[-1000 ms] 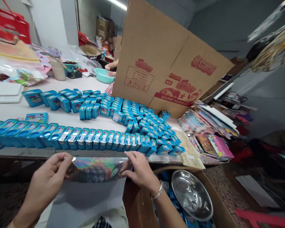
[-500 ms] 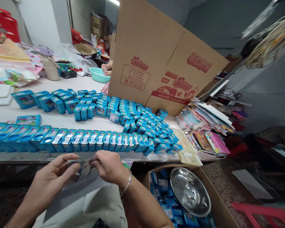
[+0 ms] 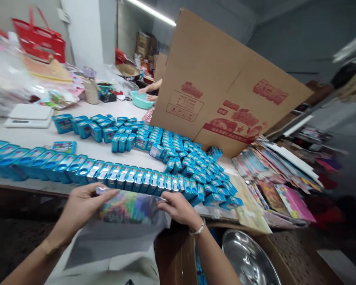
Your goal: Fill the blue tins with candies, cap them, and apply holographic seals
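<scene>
Over my lap stretches a sheet of shiny film (image 3: 129,208), its upper strip reflecting rainbow colours and its lower part grey. My left hand (image 3: 80,208) pinches its upper left corner between thumb and fingers. At the upper right corner, my right hand (image 3: 180,209), with a bracelet on the wrist, grips the edge. Just beyond both hands, a long row of small blue packs (image 3: 133,178) stands along the table's front edge; silvery strips lie on the tops of several. One blue pack (image 3: 64,147) lies flat behind the row.
More blue packs (image 3: 190,158) crowd the table before a large cardboard box (image 3: 222,87). A white scale (image 3: 29,115) stands at left. A co-worker's hands (image 3: 150,93) are over a teal basin (image 3: 141,102). Below right, a metal bowl (image 3: 249,257) sits in a carton.
My hands have moved apart and hold the film spread between them. My left fingers, loosely curled before, now pinch its corner. The view has shifted, so the table scene appears farther right.
</scene>
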`<state>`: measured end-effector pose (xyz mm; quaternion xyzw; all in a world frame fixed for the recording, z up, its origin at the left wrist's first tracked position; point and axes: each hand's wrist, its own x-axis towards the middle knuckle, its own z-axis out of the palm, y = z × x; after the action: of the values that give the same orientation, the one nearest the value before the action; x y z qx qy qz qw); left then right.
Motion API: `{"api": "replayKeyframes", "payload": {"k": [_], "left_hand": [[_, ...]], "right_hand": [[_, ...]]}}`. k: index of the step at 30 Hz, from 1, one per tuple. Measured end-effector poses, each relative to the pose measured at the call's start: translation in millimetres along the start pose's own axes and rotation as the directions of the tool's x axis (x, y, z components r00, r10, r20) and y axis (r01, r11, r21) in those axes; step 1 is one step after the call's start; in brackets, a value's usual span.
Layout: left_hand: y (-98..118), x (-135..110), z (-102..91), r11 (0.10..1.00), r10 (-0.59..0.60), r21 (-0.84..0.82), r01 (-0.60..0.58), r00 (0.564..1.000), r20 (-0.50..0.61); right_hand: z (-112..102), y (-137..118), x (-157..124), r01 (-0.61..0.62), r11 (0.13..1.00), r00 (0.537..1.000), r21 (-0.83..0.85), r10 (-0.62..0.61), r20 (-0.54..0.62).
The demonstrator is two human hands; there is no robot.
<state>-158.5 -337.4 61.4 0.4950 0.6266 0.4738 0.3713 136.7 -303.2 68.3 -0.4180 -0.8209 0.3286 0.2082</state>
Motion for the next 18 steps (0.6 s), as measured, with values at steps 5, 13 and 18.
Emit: {"api": "replayKeyframes", "payload": {"k": [5,13,18], "left_hand": [[-23,5,0.2,0.965,-0.097,-0.204,0.162,0.950,0.296],[-66,-17,-18.3,0.999,-0.037,-0.023,0.042,0.987,0.158],[-73,-25,-19.7,1.000,0.005,-0.028,-0.003,0.998,0.059]], "right_hand": [[-10,25,-7,-0.173,0.962,0.981,0.210,0.149,0.126],[-4,34,12,-0.284,0.917,0.925,0.279,0.185,0.333],[3,29,27,-0.258,0.932,0.915,0.256,0.151,0.374]]}}
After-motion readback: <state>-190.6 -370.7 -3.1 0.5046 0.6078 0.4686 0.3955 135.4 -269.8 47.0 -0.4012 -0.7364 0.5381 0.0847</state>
